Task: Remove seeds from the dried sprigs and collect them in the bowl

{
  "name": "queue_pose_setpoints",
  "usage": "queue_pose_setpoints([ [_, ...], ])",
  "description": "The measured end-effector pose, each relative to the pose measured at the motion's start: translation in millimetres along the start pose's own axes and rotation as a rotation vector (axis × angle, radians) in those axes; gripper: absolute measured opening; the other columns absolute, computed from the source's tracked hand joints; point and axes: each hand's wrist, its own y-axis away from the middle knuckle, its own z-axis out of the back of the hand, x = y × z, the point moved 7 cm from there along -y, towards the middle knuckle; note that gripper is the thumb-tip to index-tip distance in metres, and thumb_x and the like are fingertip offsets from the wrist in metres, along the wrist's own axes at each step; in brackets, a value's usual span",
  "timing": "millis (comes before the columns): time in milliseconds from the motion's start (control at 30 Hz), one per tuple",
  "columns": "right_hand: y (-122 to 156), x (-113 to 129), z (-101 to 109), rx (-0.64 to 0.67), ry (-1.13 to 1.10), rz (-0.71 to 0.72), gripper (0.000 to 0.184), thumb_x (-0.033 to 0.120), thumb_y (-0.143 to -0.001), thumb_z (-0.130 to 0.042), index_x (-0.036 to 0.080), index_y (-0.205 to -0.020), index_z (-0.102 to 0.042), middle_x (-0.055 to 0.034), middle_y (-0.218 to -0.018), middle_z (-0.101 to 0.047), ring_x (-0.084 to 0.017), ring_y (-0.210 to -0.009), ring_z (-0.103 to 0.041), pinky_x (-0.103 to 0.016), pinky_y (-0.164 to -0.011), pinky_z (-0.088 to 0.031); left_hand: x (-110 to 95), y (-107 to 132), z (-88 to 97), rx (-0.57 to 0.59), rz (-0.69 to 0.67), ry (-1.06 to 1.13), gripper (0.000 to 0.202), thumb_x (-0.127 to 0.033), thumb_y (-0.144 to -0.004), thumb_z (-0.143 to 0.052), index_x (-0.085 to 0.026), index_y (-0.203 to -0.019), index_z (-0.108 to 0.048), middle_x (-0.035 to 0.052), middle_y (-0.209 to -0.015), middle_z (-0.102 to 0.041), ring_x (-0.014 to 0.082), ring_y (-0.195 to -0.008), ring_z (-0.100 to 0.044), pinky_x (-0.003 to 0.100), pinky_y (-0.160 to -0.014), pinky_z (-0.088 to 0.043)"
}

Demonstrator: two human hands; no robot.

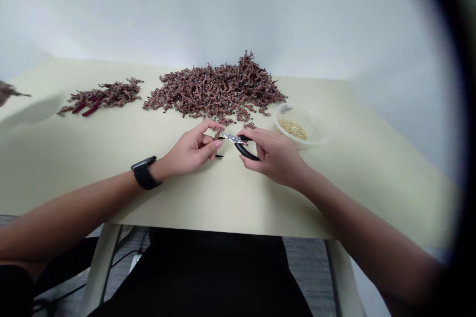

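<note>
Pale tabletop (223,198) under the work: the right hand (273,154) closes on black-handled pliers (245,150), their steel nose (231,137) lying crosswise toward the left hand (189,149), whose curled fingers (212,130) may pinch something too small to tell; a reddish-brown heap of twisted stems (215,91) lies just beyond.

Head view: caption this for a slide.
Right hand holds black-handled pliers beside a small dark piece in the left hand, before a heap of reddish-brown twisted pieces.
</note>
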Motion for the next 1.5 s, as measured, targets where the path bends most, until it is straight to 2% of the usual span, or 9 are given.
queue_pose_setpoints([
  [100, 2, -11, -3, 0.114, -0.231, -0.212, 0.046, 0.032, -0.085, -0.073, 0.022, -0.13, -0.068, 0.0046, -0.066, -0.051, -0.014, -0.058, -0.051, -0.03, -0.06, -0.04, -1, 1, 1.8, 0.005, -0.048, -0.088, 0.039, -0.036, -0.104, -0.055, -0.02, -0.139, -0.045, -0.0045, -0.068, -0.059, 0.0089, -0.055, -0.05, 0.019, -0.054, -0.038],
  [200, 8, -18, -14, 0.278, -0.575, -0.419, 0.042, 0.042, -0.09, -0.071, 0.024, -0.128, -0.068, 0.0029, -0.071, -0.057, -0.012, -0.052, -0.051, -0.028, -0.052, -0.038, -6, 2, 7.5, -0.026, -0.163, -0.355, 0.038, -0.027, -0.102, -0.057, -0.021, -0.139, -0.049, -0.0006, -0.078, -0.065, 0.0108, -0.065, -0.058, 0.021, -0.062, -0.043],
  [367, 9, -22, -21, 0.304, -0.832, -0.512, 0.037, 0.042, -0.087, -0.074, 0.023, -0.118, -0.072, -0.0031, -0.092, -0.065, -0.008, -0.051, -0.047, -0.027, -0.047, -0.032, -7, 2, 12.4, -0.049, -0.227, -0.458, 0.039, -0.023, -0.101, -0.055, -0.022, -0.139, -0.053, 0.0013, -0.085, -0.069, 0.0124, -0.072, -0.064, 0.024, -0.072, -0.049],
  [467, 9, -28, -17, 0.235, -0.636, -0.495, 0.049, 0.044, -0.086, -0.075, 0.024, -0.13, -0.067, 0.0018, -0.074, -0.059, -0.01, -0.051, -0.046, -0.027, -0.048, -0.032, -3, 0, 10.5, -0.035, -0.15, -0.269, 0.041, -0.03, -0.104, -0.053, -0.019, -0.143, -0.047, -0.0001, -0.076, -0.066, 0.0119, -0.066, -0.062, 0.022, -0.066, -0.048],
  [567, 4, -26, -6, 0.102, -0.299, -0.363, 0.055, 0.037, -0.081, -0.078, 0.024, -0.133, -0.066, 0.0064, -0.062, -0.048, -0.012, -0.053, -0.043, -0.027, -0.052, -0.032, 1, -1, 6.7, -0.018, -0.059, -0.078, 0.042, -0.035, -0.105, -0.054, -0.018, -0.142, -0.045, -0.0017, -0.071, -0.065, 0.0086, -0.055, -0.055, 0.019, -0.057, -0.043],
  [767, -1, -4, 1, -0.024, -0.046, -0.047, 0.048, 0.025, -0.079, -0.072, 0.023, -0.127, -0.068, 0.002, -0.078, -0.06, -0.012, -0.059, -0.048, -0.029, -0.064, -0.04, 3, -1, 3.1, -0.006, -0.009, 0.026, 0.044, -0.036, -0.104, -0.057, -0.018, -0.143, -0.046, -0.0033, -0.068, -0.063, 0.0056, -0.047, -0.044, 0.018, -0.049, -0.036],
  [1333, -1, -1, 1, 0.009, 0.009, 0.028, 0.042, 0.025, -0.086, -0.068, 0.023, -0.128, -0.067, -0.0002, -0.084, -0.062, -0.014, -0.067, -0.05, -0.029, -0.066, -0.039, 5, -1, 0.0, 0.044, 0.016, 0.084, 0.043, -0.037, -0.105, -0.055, -0.018, -0.143, -0.047, -0.0033, -0.066, -0.061, 0.0055, -0.044, -0.039, 0.018, -0.043, -0.03],
  [1400, 0, -2, 2, 0.03, -0.015, -0.007, 0.041, 0.026, -0.085, -0.07, 0.023, -0.126, -0.069, 0.0011, -0.078, -0.059, -0.014, -0.065, -0.049, -0.029, -0.065, -0.038, 4, -1, -0.6, 0.052, 0.008, 0.056, 0.043, -0.036, -0.105, -0.054, -0.019, -0.144, -0.047, -0.0032, -0.067, -0.06, 0.0059, -0.045, -0.041, 0.018, -0.045, -0.032],
  [1500, 2, -12, -2, 0.113, -0.23, -0.205, 0.046, 0.034, -0.084, -0.074, 0.024, -0.129, -0.069, 0.0048, -0.065, -0.05, -0.013, -0.056, -0.046, -0.028, -0.057, -0.037, -1, 0, 3.7, 0.013, -0.072, -0.125, 0.042, -0.029, -0.104, -0.054, -0.019, -0.145, -0.046, -0.0026, -0.069, -0.062, 0.0086, -0.055, -0.053, 0.019, -0.055, -0.042],
])
